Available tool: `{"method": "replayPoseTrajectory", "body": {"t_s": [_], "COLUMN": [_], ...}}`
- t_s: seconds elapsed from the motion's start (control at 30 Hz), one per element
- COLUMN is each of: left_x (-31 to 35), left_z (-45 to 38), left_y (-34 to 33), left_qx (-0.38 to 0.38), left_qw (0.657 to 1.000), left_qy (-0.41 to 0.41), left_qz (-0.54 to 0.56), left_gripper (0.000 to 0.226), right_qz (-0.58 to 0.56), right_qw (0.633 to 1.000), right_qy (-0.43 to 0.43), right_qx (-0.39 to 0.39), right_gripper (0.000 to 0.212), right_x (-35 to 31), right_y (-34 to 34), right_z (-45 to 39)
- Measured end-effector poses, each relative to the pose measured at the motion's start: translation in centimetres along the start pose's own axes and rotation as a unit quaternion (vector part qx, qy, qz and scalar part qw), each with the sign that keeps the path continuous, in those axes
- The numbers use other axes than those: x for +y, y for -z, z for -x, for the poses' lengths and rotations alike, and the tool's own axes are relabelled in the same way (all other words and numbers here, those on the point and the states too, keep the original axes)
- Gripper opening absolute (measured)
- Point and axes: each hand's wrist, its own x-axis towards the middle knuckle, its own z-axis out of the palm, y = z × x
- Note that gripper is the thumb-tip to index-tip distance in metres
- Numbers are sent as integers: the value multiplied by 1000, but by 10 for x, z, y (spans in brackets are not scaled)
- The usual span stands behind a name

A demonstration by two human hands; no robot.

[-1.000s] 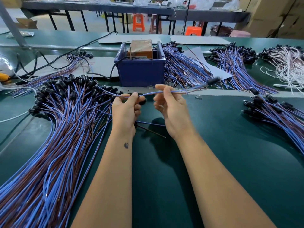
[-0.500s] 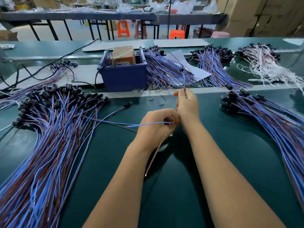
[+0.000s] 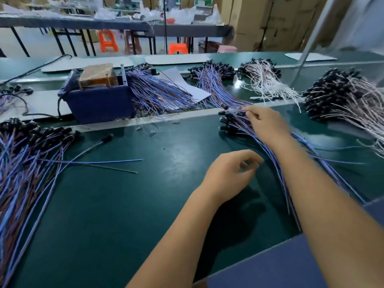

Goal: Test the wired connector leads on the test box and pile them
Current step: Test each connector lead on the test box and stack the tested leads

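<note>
My right hand (image 3: 265,121), right of centre, pinches a lead onto the pile (image 3: 245,125). My left hand (image 3: 230,173) hangs loosely curled, empty. Leads seem light and floppy; best gripped near the black connector.

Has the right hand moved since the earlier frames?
Yes. The right hand has gone rightward, away from the blue test box, and now pinches a lead at the right-hand pile.

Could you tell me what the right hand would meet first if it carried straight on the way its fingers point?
The right hand points up and left over the pile of leads, so it would probably meet their black connector ends first, though depth is hard to judge.
</note>
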Motion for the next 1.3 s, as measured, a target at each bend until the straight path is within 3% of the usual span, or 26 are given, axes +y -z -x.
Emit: {"method": "replayPoseTrajectory", "body": {"t_s": [0.2,0.3,0.37,0.5,0.67,0.8,0.9,0.97,1.1,1.3], "left_x": [-12,-16,-17,-21,-32,-46,-61,-74,-89,-95], "left_z": [1,1,0,3,18,38,49,56,63,56], "left_y": [-5,2,8,31,88,142,181,202,218,219], "left_qx": [4,30,57,163,369,445,410,351,291,331], "left_qw": [999,996,995,982,925,881,826,800,782,754], "left_qy": [50,73,80,92,81,132,193,252,362,401], "left_qz": [17,30,26,7,-23,-93,-336,-416,-416,-402], "left_gripper": [30,26,25,18,15,17,30,41,43,37], "right_qz": [161,178,155,84,11,-57,-92,-50,-64,-196], "right_qw": [983,974,980,988,990,983,976,975,974,946], "right_qy": [-86,-135,-105,44,132,169,183,179,150,217], "right_qx": [22,30,66,118,39,-31,-77,-122,-154,-138], "right_gripper": [34,45,49,48,49,39,37,36,30,21], "right_x": [33,24,4,-52,-130,-186,-217,-225,-219,-216], "right_y": [6,-3,-11,-40,-93,-133,-154,-163,-166,-162], "right_z": [3,6,10,22,44,58,62,57,51,64]}}
